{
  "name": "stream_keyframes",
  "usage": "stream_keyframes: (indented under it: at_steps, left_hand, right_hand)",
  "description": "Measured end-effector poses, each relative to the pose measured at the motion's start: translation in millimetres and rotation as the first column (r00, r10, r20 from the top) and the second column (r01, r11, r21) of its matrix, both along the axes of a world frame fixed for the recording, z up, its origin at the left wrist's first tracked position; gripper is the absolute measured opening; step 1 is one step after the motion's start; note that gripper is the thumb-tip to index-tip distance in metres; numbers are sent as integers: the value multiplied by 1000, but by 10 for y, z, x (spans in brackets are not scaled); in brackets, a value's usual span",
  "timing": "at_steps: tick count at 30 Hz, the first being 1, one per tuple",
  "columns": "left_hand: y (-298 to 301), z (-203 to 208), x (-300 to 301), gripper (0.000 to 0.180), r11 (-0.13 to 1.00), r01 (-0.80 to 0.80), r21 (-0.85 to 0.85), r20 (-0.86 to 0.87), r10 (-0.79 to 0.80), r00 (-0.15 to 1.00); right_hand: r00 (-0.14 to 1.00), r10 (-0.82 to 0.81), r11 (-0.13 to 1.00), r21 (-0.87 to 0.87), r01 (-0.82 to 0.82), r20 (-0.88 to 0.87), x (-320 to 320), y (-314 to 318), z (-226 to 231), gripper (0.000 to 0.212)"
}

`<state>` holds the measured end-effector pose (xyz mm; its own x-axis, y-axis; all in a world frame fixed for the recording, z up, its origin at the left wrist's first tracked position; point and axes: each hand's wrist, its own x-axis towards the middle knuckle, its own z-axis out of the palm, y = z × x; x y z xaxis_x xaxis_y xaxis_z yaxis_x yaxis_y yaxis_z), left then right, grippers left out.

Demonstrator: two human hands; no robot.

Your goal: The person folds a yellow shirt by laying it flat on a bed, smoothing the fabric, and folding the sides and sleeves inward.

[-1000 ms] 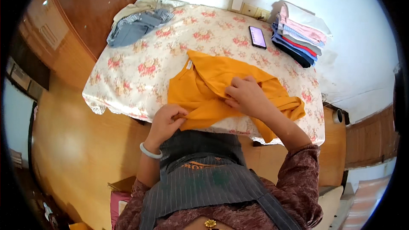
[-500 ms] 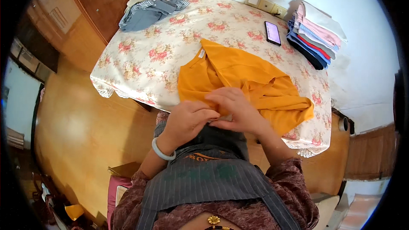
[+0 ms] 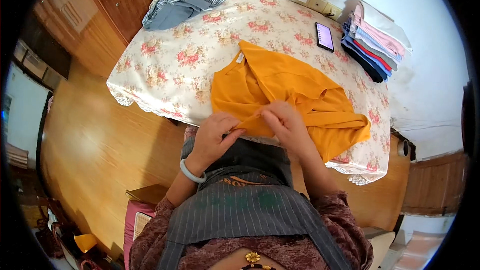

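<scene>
Left hand [image 3: 216, 135], with a pale bangle [image 3: 192, 172] at the wrist, is closed on the near hem of the orange garment [image 3: 290, 95] at the table's near edge, fingers curled and thumb pressed onto the cloth. A second ago this hand sat lower and apart from the other, gripping a bunched end; now the two meet on one fold, so the near part of the garment looks gathered and the fabric lies flatter across the floral tablecloth [image 3: 175, 65]. Its wrist bends upward, forearm rising from the lower edge. Right hand [image 3: 282, 122] pinches the same hem just beside it, fingertips down, knuckles raised. The garment spreads from the near edge toward the table's middle, one sleeve trailing to the right edge. Farther back lie a crumpled grey-blue heap [image 3: 180, 5] at the far left corner, a phone [image 3: 324, 36], and a stack of folded clothes [image 3: 375, 40] at the far right corner.
</scene>
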<state>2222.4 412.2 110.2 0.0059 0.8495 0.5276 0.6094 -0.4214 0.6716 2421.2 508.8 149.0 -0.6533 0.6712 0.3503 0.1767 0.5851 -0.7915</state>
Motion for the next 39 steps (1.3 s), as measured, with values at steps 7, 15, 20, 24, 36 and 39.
stream_keyframes:
  at_steps: [7,15,20,24,36,39]
  left_hand:
    - [-23,-5,63,13,1000,-13,-2,74,13,997]
    - [-1,-42,35,17,986,17,-168,230,23,973]
    - [70,-69,13,16,998,38,-40,208,-29,978]
    - [162,168,-19,17,993,113,36,-25,-112,993]
    - [380,253,129,13,940,99,328,-98,-70,993]
    - [378,312,168,11,966,46,254,-79,-26,997]
  right_hand:
    - [898,-424,844,411,345,116,-403,454,-47,20]
    - [787,-523,815,461,350,327,-558,683,-279,15]
    - [939,-340,929,178,325,60,-410,502,25,12]
    - [997,42,942,-329,-63,-70,-284,381,125,11]
    - [971,172,809,-539,-236,-168,-6,201,313,28]
    - [968,185,845,-474,-245,-170,33,180,260,30]
